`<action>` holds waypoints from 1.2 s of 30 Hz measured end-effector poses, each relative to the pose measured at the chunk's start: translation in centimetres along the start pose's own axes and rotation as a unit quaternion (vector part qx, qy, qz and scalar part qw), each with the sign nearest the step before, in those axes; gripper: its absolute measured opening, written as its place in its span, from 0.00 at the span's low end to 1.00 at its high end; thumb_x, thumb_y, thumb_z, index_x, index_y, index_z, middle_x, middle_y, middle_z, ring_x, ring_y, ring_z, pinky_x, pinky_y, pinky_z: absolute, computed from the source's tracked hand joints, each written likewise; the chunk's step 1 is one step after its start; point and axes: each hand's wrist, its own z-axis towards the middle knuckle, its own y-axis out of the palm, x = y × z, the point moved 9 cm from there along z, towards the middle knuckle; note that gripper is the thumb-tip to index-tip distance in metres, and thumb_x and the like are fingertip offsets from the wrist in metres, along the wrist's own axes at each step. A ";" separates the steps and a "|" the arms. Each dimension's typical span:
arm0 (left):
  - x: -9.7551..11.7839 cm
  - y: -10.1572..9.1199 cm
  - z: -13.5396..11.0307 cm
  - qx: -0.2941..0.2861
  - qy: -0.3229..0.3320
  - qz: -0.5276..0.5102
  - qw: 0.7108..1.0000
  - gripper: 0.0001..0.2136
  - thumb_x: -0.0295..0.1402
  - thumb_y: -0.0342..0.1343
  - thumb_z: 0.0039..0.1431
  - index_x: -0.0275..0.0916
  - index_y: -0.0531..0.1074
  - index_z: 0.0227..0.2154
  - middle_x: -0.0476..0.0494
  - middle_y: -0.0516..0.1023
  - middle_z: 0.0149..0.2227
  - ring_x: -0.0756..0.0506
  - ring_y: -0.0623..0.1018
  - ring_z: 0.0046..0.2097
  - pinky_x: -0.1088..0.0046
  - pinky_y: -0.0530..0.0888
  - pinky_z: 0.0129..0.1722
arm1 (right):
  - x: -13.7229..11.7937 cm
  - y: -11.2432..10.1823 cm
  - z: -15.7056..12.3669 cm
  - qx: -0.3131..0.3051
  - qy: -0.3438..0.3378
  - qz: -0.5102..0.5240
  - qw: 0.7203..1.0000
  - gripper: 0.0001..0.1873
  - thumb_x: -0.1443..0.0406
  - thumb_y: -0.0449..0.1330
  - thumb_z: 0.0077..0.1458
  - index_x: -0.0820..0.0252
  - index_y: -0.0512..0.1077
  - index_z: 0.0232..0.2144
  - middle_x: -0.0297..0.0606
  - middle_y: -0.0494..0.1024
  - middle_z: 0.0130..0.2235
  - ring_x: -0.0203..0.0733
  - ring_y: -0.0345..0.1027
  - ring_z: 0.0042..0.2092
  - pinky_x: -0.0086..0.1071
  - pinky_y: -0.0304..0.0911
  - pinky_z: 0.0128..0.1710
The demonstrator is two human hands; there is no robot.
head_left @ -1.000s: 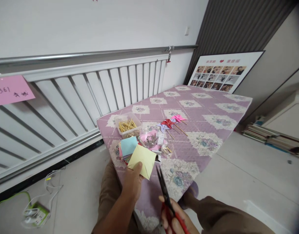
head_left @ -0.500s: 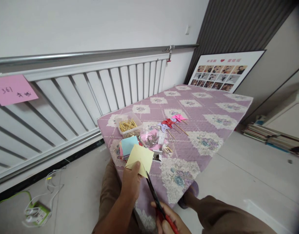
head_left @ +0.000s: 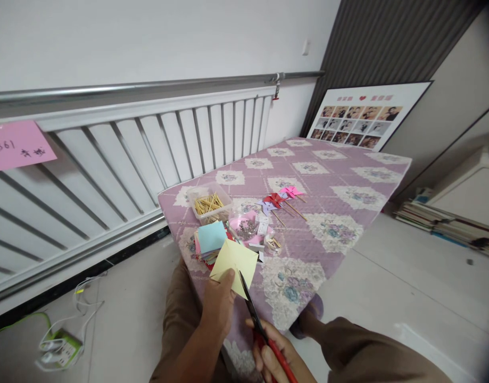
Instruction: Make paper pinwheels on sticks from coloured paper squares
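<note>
My left hand [head_left: 220,297] pinches a square of yellow paper [head_left: 238,260] near its lower-left edge, thumb on top. In my right hand [head_left: 278,354] is a pair of scissors [head_left: 253,311] with red handles and dark blades. The blades reach into the lower corner of the paper, their tips pointing toward its middle. Just beyond the sheet lies a stack of coloured paper squares [head_left: 211,237], light blue on top. A pink dish [head_left: 246,227] with small metal pins and a small round tub [head_left: 273,244] with short wooden pieces stand behind it.
A clear plastic box [head_left: 210,205] of small sticks stands at the table's left edge. Several paper pinwheels [head_left: 275,201] on sticks lie farther back on the flowered tablecloth [head_left: 334,231]. A white radiator [head_left: 196,138] runs along the wall, and a power strip [head_left: 63,351] sits on the floor.
The yellow paper has shifted slightly right and down and turned a little. The scissor blades now reach farther into the sheet, and both hands still hold what they held.
</note>
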 end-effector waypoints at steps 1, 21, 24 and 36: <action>-0.1 0.0 -0.1 0.001 -0.001 -0.005 1.000 0.15 0.33 0.66 0.45 0.35 0.75 0.37 0.40 0.81 0.40 0.45 0.80 0.39 0.71 0.74 0.40 | 0.1 -0.1 0.1 0.003 -0.003 0.002 1.000 0.37 0.39 0.57 0.49 0.54 0.66 0.54 0.33 0.71 0.28 0.34 0.59 0.23 0.29 0.56 0.24; 0.0 0.1 -0.4 -0.001 0.006 -0.024 1.000 0.14 0.32 0.67 0.44 0.35 0.77 0.36 0.39 0.82 0.40 0.44 0.80 0.41 0.71 0.74 0.41 | 2.8 0.3 1.3 -0.034 -0.017 0.085 0.996 0.33 0.44 0.61 0.50 0.57 0.67 0.52 0.25 0.63 0.21 0.24 0.46 0.17 0.22 0.41 0.16; 0.0 0.0 -0.4 0.005 0.006 -0.023 1.000 0.14 0.33 0.67 0.44 0.35 0.77 0.36 0.39 0.81 0.40 0.43 0.80 0.41 0.71 0.74 0.41 | 3.0 0.3 1.5 -0.038 -0.008 0.077 0.996 0.35 0.44 0.61 0.49 0.57 0.66 0.52 0.26 0.64 0.21 0.24 0.47 0.17 0.22 0.42 0.16; 0.0 0.1 -0.6 0.006 0.008 -0.019 1.000 0.18 0.33 0.67 0.44 0.34 0.76 0.40 0.38 0.81 0.41 0.43 0.80 0.41 0.70 0.74 0.42 | 4.2 -0.2 1.9 -0.030 0.018 0.044 0.998 0.39 0.41 0.61 0.47 0.59 0.66 0.53 0.27 0.66 0.21 0.24 0.49 0.17 0.21 0.45 0.15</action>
